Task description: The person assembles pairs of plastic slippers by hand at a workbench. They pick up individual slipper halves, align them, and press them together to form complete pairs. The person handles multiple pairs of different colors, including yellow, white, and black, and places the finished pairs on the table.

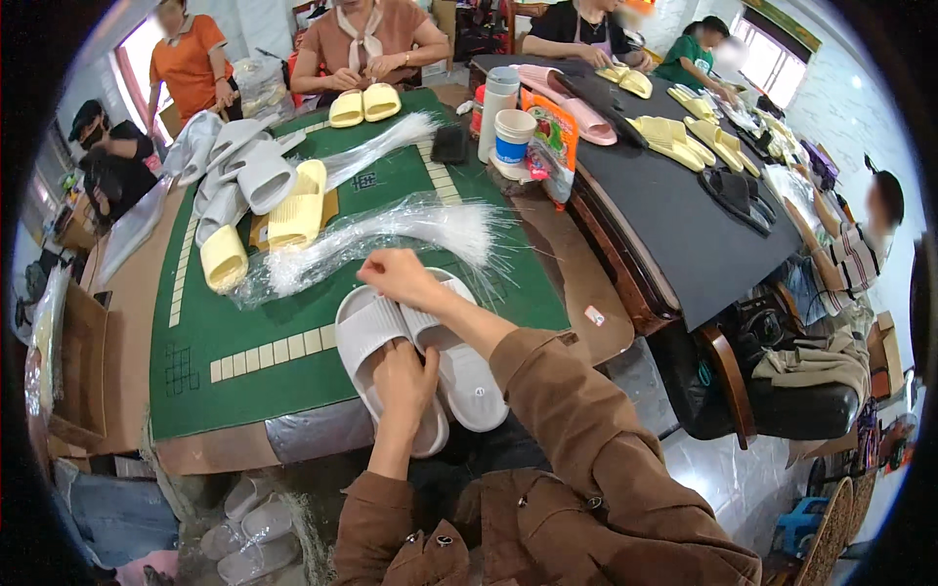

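Note:
A pair of pale grey slippers (471, 389) rests at the near edge of the green-topped table, toes pointing away from me. My left hand (403, 379) reaches into the left slipper (367, 324) and grips it at the strap; some fingers are hidden under the strap. Above the slippers' toes, my right hand (399, 277) is closed in a pinch; whatever is between its fingertips is too small to name. Just beyond it lies a bundle of thin clear plastic strands (391, 239) on a plastic bag. A second strand bundle (381, 151) lies farther back.
Grey slippers (262, 174) are heaped at the left with yellow slippers (298, 207). A white cup (512, 137) stands near an orange packet (549, 137). Several people work around the black table (674, 220), which holds more slippers. A black chair (782, 400) stands right; wrapped slippers (256, 532) lie below.

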The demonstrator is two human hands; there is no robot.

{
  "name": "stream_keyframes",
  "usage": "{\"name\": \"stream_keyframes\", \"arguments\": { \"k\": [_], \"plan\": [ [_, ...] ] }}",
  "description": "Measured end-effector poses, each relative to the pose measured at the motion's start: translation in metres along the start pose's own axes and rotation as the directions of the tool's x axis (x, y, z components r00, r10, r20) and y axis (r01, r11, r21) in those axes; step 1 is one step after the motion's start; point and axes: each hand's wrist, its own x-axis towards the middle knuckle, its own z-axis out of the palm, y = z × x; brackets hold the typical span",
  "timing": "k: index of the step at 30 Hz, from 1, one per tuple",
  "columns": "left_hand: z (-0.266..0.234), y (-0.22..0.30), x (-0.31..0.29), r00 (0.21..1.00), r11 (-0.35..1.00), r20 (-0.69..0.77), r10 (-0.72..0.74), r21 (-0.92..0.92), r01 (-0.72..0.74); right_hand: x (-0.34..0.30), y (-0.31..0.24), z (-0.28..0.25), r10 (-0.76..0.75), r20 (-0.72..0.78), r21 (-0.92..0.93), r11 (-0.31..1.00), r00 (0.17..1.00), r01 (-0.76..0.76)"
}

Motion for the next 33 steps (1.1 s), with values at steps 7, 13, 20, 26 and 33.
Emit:
{"name": "stream_keyframes", "arguments": {
  "k": [7,13,20,26,33],
  "plan": [
    [-0.010,-0.001,-0.001,0.999,1.000,0.043,0.015,0.008,-0.016,0.007,0.007,0.018,-0.231,0.050,-0.081,0.969,0.972,0.234],
    [-0.019,0.001,-0.020,0.832,0.880,-0.291,0.473,0.204,-0.429,0.008,0.020,0.002,-0.190,-0.275,-0.053,0.982,0.943,0.182],
    [-0.076,-0.006,0.030,0.934,0.923,-0.324,0.151,-0.291,-0.250,-0.008,0.007,0.001,-0.212,-0.332,0.005,0.974,0.919,0.226],
    [-0.022,-0.066,0.131,0.998,0.673,0.058,-0.039,-0.736,0.069,-0.019,0.006,-0.005,-0.188,-0.410,0.018,0.977,0.892,0.214],
    [0.002,-0.064,0.128,0.992,0.497,0.085,-0.091,-0.859,0.120,-0.026,0.016,0.001,-0.104,-0.434,0.116,0.979,0.895,0.170]
  ]
}}
